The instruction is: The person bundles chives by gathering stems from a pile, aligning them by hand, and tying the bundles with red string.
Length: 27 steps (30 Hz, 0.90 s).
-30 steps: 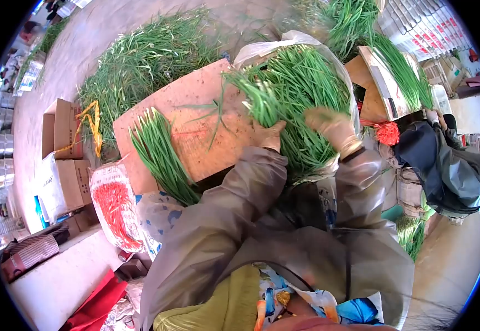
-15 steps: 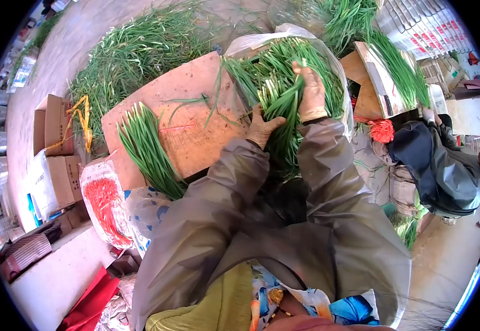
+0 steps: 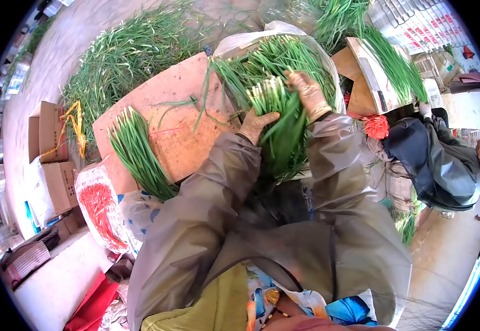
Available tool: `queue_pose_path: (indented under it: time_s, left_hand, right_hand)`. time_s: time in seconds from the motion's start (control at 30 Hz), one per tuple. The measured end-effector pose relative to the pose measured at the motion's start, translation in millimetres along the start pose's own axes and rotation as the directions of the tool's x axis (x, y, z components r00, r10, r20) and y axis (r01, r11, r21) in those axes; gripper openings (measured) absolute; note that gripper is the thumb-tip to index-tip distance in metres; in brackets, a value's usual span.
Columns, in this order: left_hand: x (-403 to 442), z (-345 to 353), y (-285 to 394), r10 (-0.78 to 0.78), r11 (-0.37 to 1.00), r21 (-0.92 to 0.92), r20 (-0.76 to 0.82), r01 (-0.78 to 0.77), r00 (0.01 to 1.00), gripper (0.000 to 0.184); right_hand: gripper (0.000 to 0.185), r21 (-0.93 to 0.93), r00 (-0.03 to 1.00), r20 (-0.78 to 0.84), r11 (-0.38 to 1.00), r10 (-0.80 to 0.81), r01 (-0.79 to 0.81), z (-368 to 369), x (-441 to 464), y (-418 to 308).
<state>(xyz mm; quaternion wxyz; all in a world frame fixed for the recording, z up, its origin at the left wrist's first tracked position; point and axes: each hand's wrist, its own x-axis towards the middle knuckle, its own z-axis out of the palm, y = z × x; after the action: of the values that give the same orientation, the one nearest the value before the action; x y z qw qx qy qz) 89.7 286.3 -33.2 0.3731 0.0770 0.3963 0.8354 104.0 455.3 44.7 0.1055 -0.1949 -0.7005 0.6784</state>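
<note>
Gloved, my left hand (image 3: pixel 257 124) is wrapped round a bunch of green stalks (image 3: pixel 273 102) with pale cut ends pointing up. My right hand (image 3: pixel 308 91) is at the right side of that bunch, its fingers closed near the pale ends; what they pinch is too small to make out. Behind both hands more stalks (image 3: pixel 300 55) fill a white plastic bag (image 3: pixel 240 41). To the left a separate bunch (image 3: pixel 139 151) lies on a reddish-brown board (image 3: pixel 176 135), with a few loose leaves beside it.
A heap of loose greens (image 3: pixel 124 60) covers the floor at the upper left. Cardboard boxes (image 3: pixel 57 176) and a bag of red ties (image 3: pixel 99 207) are at the left. At the right a co-worker (image 3: pixel 436 157) sits near a board with stalks (image 3: pixel 391 66) and red ties (image 3: pixel 376 126).
My right hand has gone from a blurred position over the bagged stalks to the bunch in my left hand. The bunch now stands more upright, and the whole view has shifted slightly.
</note>
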Motion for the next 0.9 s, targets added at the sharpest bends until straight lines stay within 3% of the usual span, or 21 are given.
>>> queue_pose_path:
  time_s: [0.07, 0.13, 0.2, 0.23, 0.27, 0.3, 0.33, 0.37, 0.4, 0.47, 0.5, 0.6, 0.63, 0.67, 0.73, 0.8, 0.83, 0.87, 0.9]
  left_hand:
    - [-0.6, 11.6, 1.6, -0.072, 0.995, 0.068, -0.008, 0.072, 0.997, 0.044]
    - [3.1, 25.0, -5.1, 0.088, 0.995, -0.033, -0.088, -0.091, 0.992, 0.05]
    - [1.3, 36.8, 0.2, 0.17, 0.985, 0.034, -0.105, -0.167, 0.98, 0.05]
    - [0.2, 41.1, 3.1, 0.159, 0.843, 0.535, -0.142, -0.059, 0.977, 0.049]
    - [-2.0, 47.0, 6.5, 0.164, 0.466, 0.881, -0.177, 0.082, 0.97, 0.05]
    - [-4.9, 53.9, 5.9, 0.234, 0.519, 0.854, -0.176, 0.03, 0.956, 0.051]
    - [-0.9, 59.5, 7.7, 0.099, 0.412, 0.897, -0.216, 0.158, 0.971, 0.049]
    - [-4.0, 66.3, 10.7, 0.144, 0.375, 0.92, -0.175, 0.11, 0.974, 0.05]
    - [-5.2, 70.3, 11.1, 0.191, 0.335, 0.94, -0.129, 0.059, 0.973, 0.052]
    - [-11.1, 63.8, 13.0, 0.321, 0.663, 0.717, -0.012, -0.216, 0.947, 0.055]
    - [-9.1, 53.1, 11.4, 0.332, 0.795, 0.552, -0.052, -0.25, 0.942, 0.057]
    - [-14.5, 45.8, 18.2, 0.483, 0.814, 0.457, -0.187, -0.36, 0.855, 0.064]
    - [-12.6, 55.2, 25.4, 0.6, 0.586, 0.7, -0.036, -0.409, 0.799, 0.07]
    - [-10.9, 67.0, 31.9, 0.56, 0.479, 0.787, 0.067, -0.389, 0.825, 0.072]
    - [3.2, 72.4, 21.2, 0.331, 0.256, 0.936, 0.15, -0.242, 0.932, 0.071]
    - [20.2, 55.2, -2.8, 0.292, 0.182, 0.966, 0.125, -0.184, 0.948, 0.064]
    - [23.6, 45.8, -3.1, 0.05, 0.018, 0.994, 0.108, -0.109, 0.993, 0.058]
    - [23.6, 35.3, -4.0, -0.186, -0.162, 0.984, 0.042, -0.073, 0.982, 0.053]
    - [20.8, 13.3, -21.4, -0.164, -0.186, 0.98, 0.033, -0.064, 0.986, 0.051]
  right_hand:
    - [0.049, -0.209, 0.986, 0.079, 0.964, -0.149, 0.162, 15.7, -6.6, 10.9]
    - [0.073, 0.009, 0.948, 0.311, 0.998, -0.069, 0.069, 22.1, -9.8, 6.8]
    - [0.089, -0.156, 0.952, 0.294, 0.978, -0.087, 0.138, 27.3, -21.4, -11.9]
    - [0.1, -0.188, 0.949, 0.278, 0.961, -0.148, 0.205, 22.7, -12.5, 7.6]
    - [0.094, -0.451, 0.964, 0.217, 0.86, -0.155, 0.239, 23.6, -24.9, -21.1]
    - [0.09, -0.576, 0.985, 0.157, 0.804, -0.071, 0.15, 22.8, -24.8, -30.2]
    - [0.086, -0.686, 0.996, 0.083, 0.726, 0.009, 0.051, 20.6, -25.6, -32.6]
    - [0.077, -0.656, 0.999, 0.011, 0.754, -0.034, 0.033, 17.5, -26.0, -28.2]
    - [0.065, -0.426, 0.997, 0.016, 0.901, -0.075, 0.075, 14.4, -19.8, -19.2]
    - [0.051, 0.036, 0.99, -0.046, 0.99, -0.131, 0.133, -2.8, -32.1, -29.0]
    - [0.045, 0.089, 0.983, -0.12, 0.984, -0.141, 0.152, -10.6, -37.0, -34.9]
    - [0.049, 0.284, 0.988, -0.033, 0.946, -0.151, 0.154, -26.8, -46.8, -28.5]
    - [0.049, 0.284, 0.988, -0.032, 0.947, -0.149, 0.152, -26.3, -50.0, -26.9]
    - [0.052, 0.331, 0.99, 0.001, 0.934, -0.144, 0.135, -22.9, -53.3, -27.3]
    - [0.054, 0.378, 0.99, 0.038, 0.919, -0.139, 0.115, -20.2, -57.1, -30.0]
    - [0.058, 0.318, 0.98, 0.037, 0.932, -0.196, 0.174, -21.7, -59.9, -41.0]
    - [0.055, 0.26, 0.983, 0.023, 0.951, -0.181, 0.169, -33.4, -62.7, -57.7]
    - [0.048, 0.011, 0.971, -0.004, 0.971, -0.24, 0.24, -43.4, -68.4, -91.2]
    - [0.044, 0.149, 0.966, -0.02, 0.954, -0.259, 0.259, -48.8, -79.8, -129.4]
